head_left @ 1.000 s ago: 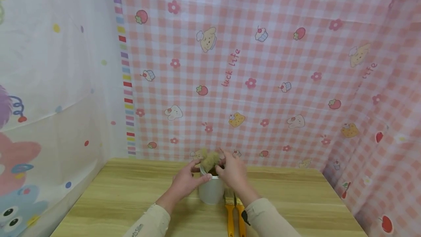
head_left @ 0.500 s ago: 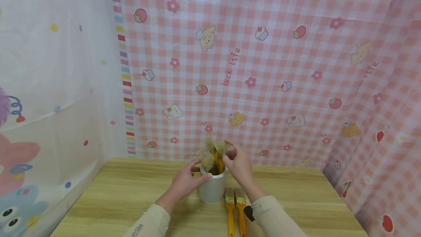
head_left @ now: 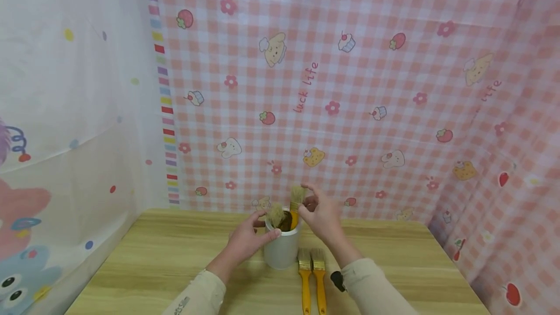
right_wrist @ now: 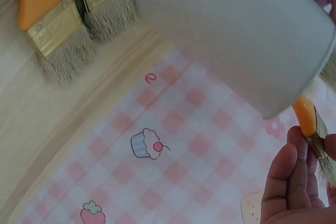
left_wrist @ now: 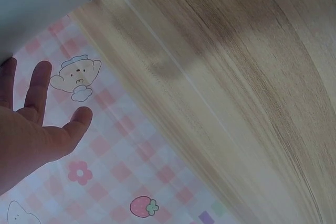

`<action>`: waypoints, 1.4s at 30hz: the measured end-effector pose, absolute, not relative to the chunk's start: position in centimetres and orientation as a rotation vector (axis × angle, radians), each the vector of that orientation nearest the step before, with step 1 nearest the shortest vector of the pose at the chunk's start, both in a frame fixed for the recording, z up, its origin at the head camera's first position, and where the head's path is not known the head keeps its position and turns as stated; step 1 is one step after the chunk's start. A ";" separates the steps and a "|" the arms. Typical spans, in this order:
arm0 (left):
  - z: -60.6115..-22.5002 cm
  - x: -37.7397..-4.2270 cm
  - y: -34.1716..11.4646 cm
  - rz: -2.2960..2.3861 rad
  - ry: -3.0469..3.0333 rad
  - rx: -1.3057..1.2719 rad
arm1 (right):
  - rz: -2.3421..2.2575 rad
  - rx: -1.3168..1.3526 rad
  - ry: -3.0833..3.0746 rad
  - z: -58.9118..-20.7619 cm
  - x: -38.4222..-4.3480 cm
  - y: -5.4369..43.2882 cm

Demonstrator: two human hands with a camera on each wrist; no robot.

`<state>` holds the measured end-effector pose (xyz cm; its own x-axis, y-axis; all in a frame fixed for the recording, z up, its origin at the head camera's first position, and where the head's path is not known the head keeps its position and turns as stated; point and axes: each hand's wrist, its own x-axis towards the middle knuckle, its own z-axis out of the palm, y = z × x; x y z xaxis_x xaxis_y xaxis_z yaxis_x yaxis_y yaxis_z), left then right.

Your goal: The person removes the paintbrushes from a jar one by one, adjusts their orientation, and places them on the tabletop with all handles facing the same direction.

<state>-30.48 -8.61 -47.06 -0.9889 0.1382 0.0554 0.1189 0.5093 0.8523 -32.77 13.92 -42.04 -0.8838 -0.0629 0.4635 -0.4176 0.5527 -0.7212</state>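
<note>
A pale grey cylindrical cup (head_left: pixel 281 249) stands upright on the wooden table. Inside it, a paintbrush (head_left: pixel 276 215) leans left with its bristles above the rim. My left hand (head_left: pixel 248 238) holds the cup at the rim, thumb at the front and fingers at the left side. With thumb and fingers my right hand (head_left: pixel 321 215) pinches another paintbrush (head_left: pixel 297 196), bristles up, near the metal band. Its orange handle runs down into the cup in the head view. The handle's lower end is hidden by the cup wall. In the right wrist view the pinched brush shows beside the cup mouth.
Two orange-handled paintbrushes, a left one (head_left: pixel 305 281) and a right one (head_left: pixel 320 281), lie side by side on the table (head_left: pixel 153 266), right of the cup. Behind the table hangs a pink checked cloth (head_left: pixel 372 72); a white printed cloth (head_left: pixel 87 111) hangs at left.
My right hand has moved slightly right and now pinches a brush standing apart from the other one. Earlier the bristles were bunched together over the cup. My left hand has stayed at the rim.
</note>
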 end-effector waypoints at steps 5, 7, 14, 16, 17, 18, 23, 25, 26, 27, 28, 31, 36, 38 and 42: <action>-47.3 -30.6 -8.6 1.524 2.715 0.229 | 1.282 0.408 -2.387 -42.5 -32.8 13.7; -47.4 -30.8 -8.6 1.524 2.713 0.224 | 1.304 0.403 -2.378 -42.3 -32.9 13.8; -47.5 -31.1 -8.6 1.537 2.724 0.224 | 1.584 0.289 -2.245 -39.5 -33.4 16.4; -47.5 -31.1 -8.6 1.541 2.730 0.230 | 1.680 0.250 -2.193 -38.8 -33.5 17.7; -47.5 -31.0 -8.7 1.544 2.732 0.233 | 1.709 0.223 -2.184 -38.6 -33.6 18.4; -47.4 -31.0 -8.7 1.547 2.732 0.236 | 1.741 0.197 -2.181 -38.5 -33.6 19.1; -47.4 -30.7 -8.7 1.567 2.713 0.233 | 1.818 0.075 -2.258 -39.5 -33.4 22.6; -47.4 -30.7 -8.7 1.571 2.702 0.236 | 1.838 0.067 -2.341 -40.4 -33.2 23.9; -47.4 -30.7 -8.7 1.574 2.696 0.237 | 1.833 0.064 -2.405 -40.9 -33.0 24.5; -47.5 -30.8 -8.7 1.575 2.692 0.240 | 1.829 0.070 -2.472 -41.5 -32.9 25.1; -47.6 -30.8 -8.7 1.572 2.692 0.242 | 1.830 0.078 -2.538 -42.2 -32.7 25.7; -47.7 -30.9 -8.7 1.566 2.691 0.239 | 1.834 0.109 -2.728 -44.1 -32.1 27.1; -47.6 -30.9 -8.7 1.548 2.701 0.228 | 1.878 0.161 -2.919 -47.0 -31.6 28.1; -47.5 -30.9 -8.8 1.548 2.699 0.230 | 1.896 0.171 -2.947 -48.0 -31.5 28.2; -47.5 -30.8 -8.8 1.561 2.690 0.231 | 1.908 0.157 -2.973 -49.5 -31.4 27.8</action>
